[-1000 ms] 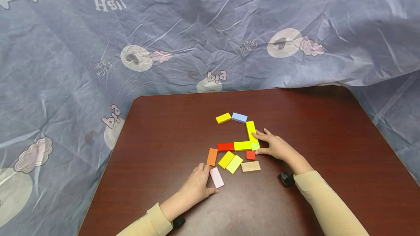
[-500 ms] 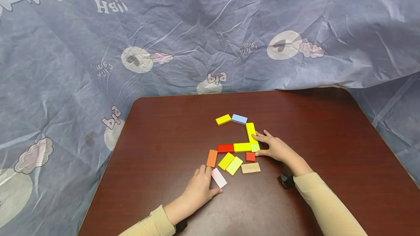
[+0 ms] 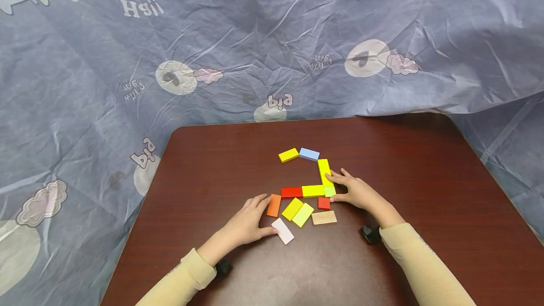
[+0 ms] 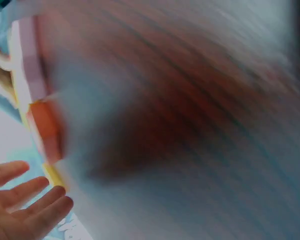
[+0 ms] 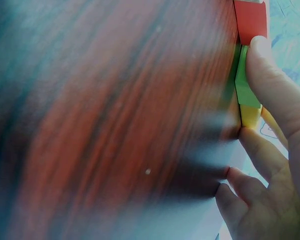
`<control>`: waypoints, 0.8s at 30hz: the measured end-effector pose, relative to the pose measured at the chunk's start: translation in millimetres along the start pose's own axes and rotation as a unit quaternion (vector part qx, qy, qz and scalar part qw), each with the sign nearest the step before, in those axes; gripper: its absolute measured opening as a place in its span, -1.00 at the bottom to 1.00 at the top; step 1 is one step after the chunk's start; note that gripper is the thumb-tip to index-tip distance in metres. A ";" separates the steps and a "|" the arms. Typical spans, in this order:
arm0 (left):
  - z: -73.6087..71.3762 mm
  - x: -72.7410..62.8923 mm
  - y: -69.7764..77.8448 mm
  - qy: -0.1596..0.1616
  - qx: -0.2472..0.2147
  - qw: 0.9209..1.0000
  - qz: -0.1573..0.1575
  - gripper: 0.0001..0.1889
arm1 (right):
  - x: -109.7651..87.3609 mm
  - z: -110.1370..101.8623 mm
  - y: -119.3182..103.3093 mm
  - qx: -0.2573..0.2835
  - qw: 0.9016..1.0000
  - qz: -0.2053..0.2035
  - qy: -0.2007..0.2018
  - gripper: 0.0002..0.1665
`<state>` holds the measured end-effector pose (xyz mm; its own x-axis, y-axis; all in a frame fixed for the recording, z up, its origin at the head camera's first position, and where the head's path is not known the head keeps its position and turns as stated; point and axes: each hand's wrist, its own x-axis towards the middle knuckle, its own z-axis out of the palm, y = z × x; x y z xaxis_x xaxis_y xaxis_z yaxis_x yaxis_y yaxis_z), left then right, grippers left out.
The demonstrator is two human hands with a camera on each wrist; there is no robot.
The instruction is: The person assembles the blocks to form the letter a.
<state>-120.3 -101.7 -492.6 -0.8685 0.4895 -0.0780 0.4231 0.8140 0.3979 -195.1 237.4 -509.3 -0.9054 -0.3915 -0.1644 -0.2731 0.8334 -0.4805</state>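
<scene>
A wrinkled, cartoon-printed blue-grey cloth [image 3: 238,37] hangs behind a reddish-brown table [image 3: 216,169].

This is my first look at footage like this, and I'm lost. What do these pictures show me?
There is no machine: a person is working with two bare hands. The wide picture comes from a head-worn camera looking forward and down; the two close ones come from wrist cameras. On a dark table lie coloured blocks, among them a blue block. The left hand has its thumb at a pale pink block and fingers by an orange block. The right hand is beside a yellow block and a light green block. Neither hand seems to grip anything.
</scene>
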 end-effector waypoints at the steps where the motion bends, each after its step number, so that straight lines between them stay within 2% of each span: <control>1: 1.4 1.2 -2.4 -0.013 -0.002 1.000 0.007 -0.06 | -0.1 -0.3 -0.3 -0.002 1.000 -0.001 0.000 -0.03; 3: 6.5 3.6 -5.4 -0.026 -0.005 1.000 0.013 -0.02 | 0.0 -0.3 -0.4 -0.002 1.000 -0.001 -0.001 -0.03; 8: 16.4 8.5 -7.1 -0.026 0.000 0.999 0.019 0.04 | 0.9 1.0 0.2 -0.003 1.000 0.001 0.000 -0.03; 13: 15.9 11.5 -6.9 -0.034 0.018 0.999 0.031 0.07 | 0.7 0.9 0.6 -0.002 1.000 0.001 -0.001 -0.02; 24: 20.8 10.3 -7.2 -0.028 0.043 0.998 0.037 0.03 | 1.5 0.8 0.9 -0.001 1.000 -0.002 -0.001 -0.02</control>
<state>-126.9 -96.0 -515.3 -0.8193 0.5639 -0.1037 0.5081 0.7979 0.3243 -196.5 237.3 -510.6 -0.9039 -0.3950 -0.1642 -0.2771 0.8331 -0.4787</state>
